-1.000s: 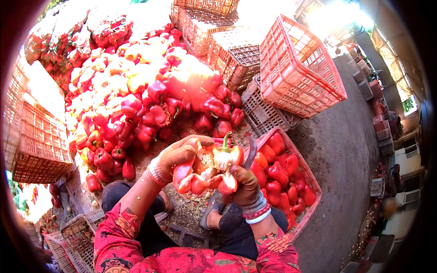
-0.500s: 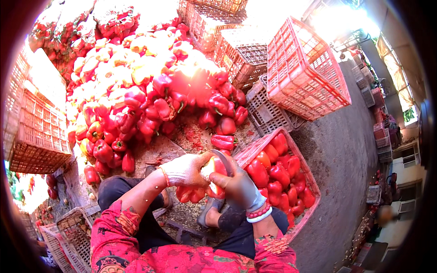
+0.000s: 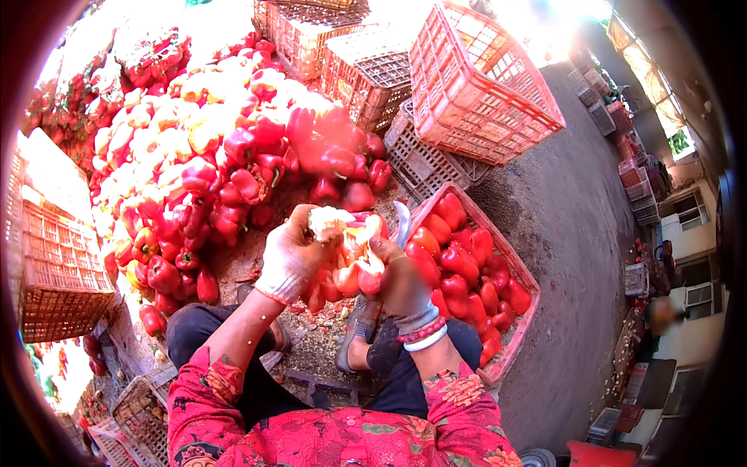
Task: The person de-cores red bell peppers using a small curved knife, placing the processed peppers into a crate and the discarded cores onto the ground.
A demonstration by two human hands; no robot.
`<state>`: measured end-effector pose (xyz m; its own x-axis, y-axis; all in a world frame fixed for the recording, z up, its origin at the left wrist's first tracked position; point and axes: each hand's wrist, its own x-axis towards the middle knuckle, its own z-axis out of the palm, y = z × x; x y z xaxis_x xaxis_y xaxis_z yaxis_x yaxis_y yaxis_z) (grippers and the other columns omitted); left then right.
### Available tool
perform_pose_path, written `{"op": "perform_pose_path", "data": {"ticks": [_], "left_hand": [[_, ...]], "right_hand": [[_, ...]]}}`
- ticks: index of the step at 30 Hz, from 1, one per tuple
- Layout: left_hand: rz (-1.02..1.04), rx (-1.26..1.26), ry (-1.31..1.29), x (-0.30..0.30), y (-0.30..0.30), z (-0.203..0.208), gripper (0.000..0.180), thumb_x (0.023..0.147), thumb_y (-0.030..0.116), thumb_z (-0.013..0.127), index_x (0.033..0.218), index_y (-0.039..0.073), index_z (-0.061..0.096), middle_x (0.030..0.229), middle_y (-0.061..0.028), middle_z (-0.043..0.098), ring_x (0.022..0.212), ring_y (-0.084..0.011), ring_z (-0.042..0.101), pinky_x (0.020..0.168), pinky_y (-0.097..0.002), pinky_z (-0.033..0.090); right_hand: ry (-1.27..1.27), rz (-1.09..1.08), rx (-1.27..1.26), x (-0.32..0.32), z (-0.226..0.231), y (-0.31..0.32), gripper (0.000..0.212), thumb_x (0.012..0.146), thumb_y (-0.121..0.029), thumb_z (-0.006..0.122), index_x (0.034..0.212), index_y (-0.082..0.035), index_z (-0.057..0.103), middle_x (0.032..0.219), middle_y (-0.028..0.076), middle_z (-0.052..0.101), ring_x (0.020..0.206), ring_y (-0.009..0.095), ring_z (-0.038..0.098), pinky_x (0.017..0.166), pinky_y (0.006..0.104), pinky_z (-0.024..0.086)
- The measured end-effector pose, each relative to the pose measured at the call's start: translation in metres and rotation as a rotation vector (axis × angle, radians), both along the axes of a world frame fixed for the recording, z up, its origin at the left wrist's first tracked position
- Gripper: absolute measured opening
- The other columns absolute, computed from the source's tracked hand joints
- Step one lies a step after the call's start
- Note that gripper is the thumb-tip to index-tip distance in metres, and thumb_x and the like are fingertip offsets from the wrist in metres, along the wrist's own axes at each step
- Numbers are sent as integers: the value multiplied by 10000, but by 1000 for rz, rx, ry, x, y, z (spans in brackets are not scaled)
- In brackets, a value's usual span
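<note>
Above my lap, my gloved left hand (image 3: 294, 255) is closed around a pale, seedy pepper core (image 3: 328, 223). Right against it is a cut-open red bell pepper (image 3: 359, 265), its pale inside facing up. My right hand (image 3: 406, 286), also gloved, grips this pepper and a small knife, whose curved blade (image 3: 402, 223) points up and away from the pepper. The knife's handle is hidden in the palm. More red pepper flesh (image 3: 317, 297) shows under my left hand; whether it belongs to the same pepper I cannot tell.
A large heap of red peppers (image 3: 194, 171) lies ahead to the left. Beside my right knee stands a pink crate (image 3: 520, 346) filled with red peppers. Stacked crates (image 3: 486, 101) rise at the far right, and another crate (image 3: 64, 265) stands at left. Scraps litter the floor.
The blade crossed the pepper before; now it sticks up clear of it. The pepper has come open, and its core shows in my left hand. The whole view has shifted slightly.
</note>
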<state>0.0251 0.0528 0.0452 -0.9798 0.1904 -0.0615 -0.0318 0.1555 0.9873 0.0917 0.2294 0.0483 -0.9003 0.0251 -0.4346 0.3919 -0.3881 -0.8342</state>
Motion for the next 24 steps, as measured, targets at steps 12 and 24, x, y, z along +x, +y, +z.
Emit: {"op": "perform_pose_path", "data": {"ticks": [12, 24], "left_hand": [[-613, 268, -609, -2, -4, 18, 338, 863, 69, 785, 1172, 42, 652, 962, -30, 710, 775, -126, 670, 658, -284, 552], [-206, 641, -722, -16, 10, -28, 606, 965, 392, 707, 1450, 143, 443, 950, -112, 668, 729, -240, 705, 558, -334, 575]], "right_hand": [[9, 247, 81, 46, 99, 93, 765, 942, -124, 704, 1594, -74, 307, 1212, 73, 686, 1041, 165, 698, 912, 327, 574], [44, 30, 196, 66, 125, 170, 692, 911, -162, 739, 1523, -70, 429, 1206, 64, 671, 1070, 167, 663, 903, 322, 563]]}}
